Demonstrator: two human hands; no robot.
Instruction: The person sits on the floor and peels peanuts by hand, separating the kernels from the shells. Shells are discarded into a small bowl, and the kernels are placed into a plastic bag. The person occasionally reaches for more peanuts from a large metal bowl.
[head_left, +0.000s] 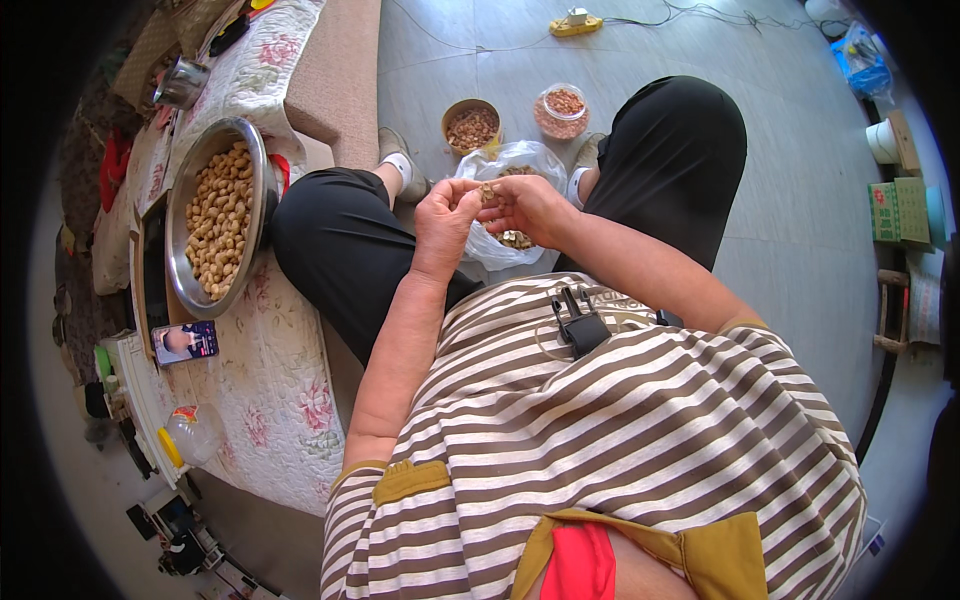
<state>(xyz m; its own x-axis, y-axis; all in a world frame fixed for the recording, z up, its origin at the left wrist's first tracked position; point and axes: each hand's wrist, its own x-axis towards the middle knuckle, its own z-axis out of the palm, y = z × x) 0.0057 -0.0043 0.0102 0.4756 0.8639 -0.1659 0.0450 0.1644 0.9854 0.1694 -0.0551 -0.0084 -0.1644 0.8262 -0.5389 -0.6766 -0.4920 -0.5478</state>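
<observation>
My left hand (448, 221) and my right hand (538, 208) meet over a white plastic bag (491, 256). Between their fingertips is an opened peanut shell (487, 194), pinched by both. My right palm is cupped and turned partly upward; small bits seem to lie by its fingers, too small to tell apart. Broken peanut shells (514, 239) fill part of the bag below. Just beyond it stand a round tin (471, 126) of reddish shelled peanuts and a clear plastic jar (561, 112) holding more kernels. To my left, a steel basin (177, 247) holds many unshelled peanuts (220, 217).
The basin rests on a seat with a quilted floral cover (281, 405). Near it are a phone (184, 343) with a lit screen, a clear plastic jar with a yellow lid (193, 435) and a metal cup (181, 82). A yellow power strip (576, 25) with cables lies on the floor.
</observation>
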